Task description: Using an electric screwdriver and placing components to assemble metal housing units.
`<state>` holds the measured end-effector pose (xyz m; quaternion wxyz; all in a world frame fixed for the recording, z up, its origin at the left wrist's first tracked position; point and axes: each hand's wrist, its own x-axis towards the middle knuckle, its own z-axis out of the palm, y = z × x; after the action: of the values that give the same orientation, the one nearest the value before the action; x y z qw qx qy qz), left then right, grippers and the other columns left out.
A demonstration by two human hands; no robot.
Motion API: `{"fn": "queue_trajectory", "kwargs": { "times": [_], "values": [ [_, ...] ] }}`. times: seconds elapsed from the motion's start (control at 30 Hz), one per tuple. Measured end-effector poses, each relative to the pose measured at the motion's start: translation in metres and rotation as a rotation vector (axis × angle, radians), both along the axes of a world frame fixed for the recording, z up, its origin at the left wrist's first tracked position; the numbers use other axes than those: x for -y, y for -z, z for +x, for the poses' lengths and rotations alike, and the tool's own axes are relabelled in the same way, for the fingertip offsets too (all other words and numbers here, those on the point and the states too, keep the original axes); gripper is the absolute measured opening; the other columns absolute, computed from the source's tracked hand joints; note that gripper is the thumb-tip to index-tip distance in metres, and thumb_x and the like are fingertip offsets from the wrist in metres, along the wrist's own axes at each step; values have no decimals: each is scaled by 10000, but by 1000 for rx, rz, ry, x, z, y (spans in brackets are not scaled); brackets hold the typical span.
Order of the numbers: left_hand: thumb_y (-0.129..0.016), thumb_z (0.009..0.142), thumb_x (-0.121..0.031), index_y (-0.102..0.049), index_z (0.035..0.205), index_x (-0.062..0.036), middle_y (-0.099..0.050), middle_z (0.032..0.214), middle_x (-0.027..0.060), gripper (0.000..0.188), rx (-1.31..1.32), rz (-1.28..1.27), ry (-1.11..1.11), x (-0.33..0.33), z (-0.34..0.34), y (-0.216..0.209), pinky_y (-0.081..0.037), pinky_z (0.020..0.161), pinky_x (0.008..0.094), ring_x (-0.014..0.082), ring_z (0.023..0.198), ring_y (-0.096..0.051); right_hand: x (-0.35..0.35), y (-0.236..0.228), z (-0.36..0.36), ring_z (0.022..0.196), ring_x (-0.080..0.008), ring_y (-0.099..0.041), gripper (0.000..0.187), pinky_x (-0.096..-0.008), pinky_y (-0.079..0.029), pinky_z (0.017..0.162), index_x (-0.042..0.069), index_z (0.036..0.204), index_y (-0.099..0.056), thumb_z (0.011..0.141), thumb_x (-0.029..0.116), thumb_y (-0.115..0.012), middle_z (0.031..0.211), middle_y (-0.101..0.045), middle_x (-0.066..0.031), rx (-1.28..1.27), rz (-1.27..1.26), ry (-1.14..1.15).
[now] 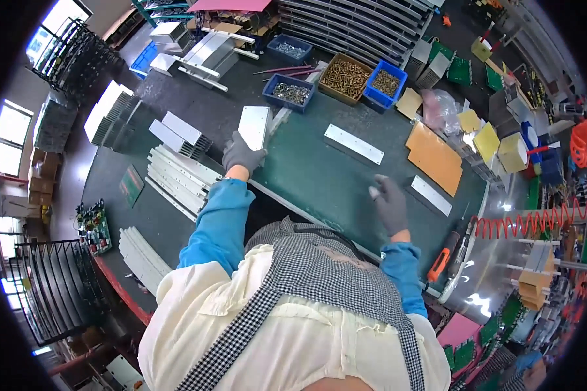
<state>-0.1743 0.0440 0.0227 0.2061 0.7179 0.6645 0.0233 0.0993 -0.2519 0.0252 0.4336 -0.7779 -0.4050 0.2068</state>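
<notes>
Block [254,124], silver metal, lay by the seam of the green desk [306,176], near end in the left hand [243,155] — gray-gloved fingers grasping it. Right hand [390,203], gloved too, was above the desk, fingers released and slightly apart — silver bar [353,144] beyond, shorter bar [432,195] just to its right. White strips [182,171] lay left of the left hand; brown bin [338,97] of brass-colored parts stood at the far side; orange-handled tool [439,265] lay near the right edge.
</notes>
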Motion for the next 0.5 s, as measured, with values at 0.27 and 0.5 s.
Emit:
{"fn": "queue_trajectory", "kwargs": {
  "times": [0.27,0.5],
  "values": [
    [-774,772,-289,-466,1358,85,-616,1206,150,760,1119,-534,4,-3,-40,9,-485,947,366,266,1097,-609,6,1,-21,1037,-228,-640,437,-353,-510,913,28,1279,-591,879,177,-690,1174,-663,-144,-317,-74,-41],
    [-847,656,-380,-288,1514,48,-457,1457,182,1109,1306,-871,569,81,29,-54,-313,1146,379,287,1363,-425,-43,-1,-76,1363,-275,-410,863,-396,-370,1111,2,1526,-248,898,380,-704,1488,-404,-164,-929,493,-246]
  ]
}}
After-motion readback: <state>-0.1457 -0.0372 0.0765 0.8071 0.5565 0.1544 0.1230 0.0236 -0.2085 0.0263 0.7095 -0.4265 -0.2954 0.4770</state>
